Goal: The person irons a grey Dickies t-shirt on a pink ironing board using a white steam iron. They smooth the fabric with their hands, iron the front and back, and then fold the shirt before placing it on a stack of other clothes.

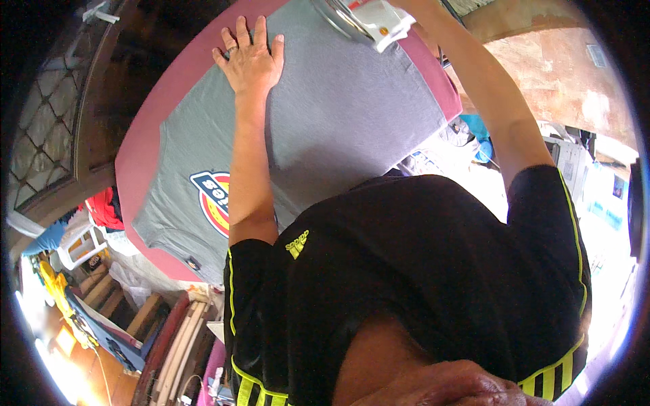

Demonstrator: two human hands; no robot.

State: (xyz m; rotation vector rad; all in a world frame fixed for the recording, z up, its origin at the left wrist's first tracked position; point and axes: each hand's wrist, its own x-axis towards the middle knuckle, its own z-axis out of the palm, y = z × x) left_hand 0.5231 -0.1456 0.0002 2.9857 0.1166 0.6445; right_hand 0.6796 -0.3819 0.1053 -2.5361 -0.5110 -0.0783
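Pressing flat, fingers spread, the left hand (pixel 249 59) holds the grey T-shirt (pixel 338 128) on the red ironing board (pixel 139 159); near the board's far edge stands the white iron (pixel 369 20). Right hand's grip: cannot tell.

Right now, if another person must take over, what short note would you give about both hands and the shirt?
Left hand: flat, fingers spread, pressing the grey cotton T-shirt with a round coloured print onto the dark pink padded ironing board.
Right hand: hidden at the top edge, arm reaching to the white and silver iron on the shirt's far end.
Done: the shirt lies spread, mostly smooth.
Left: cannot tell which parts are ironed.
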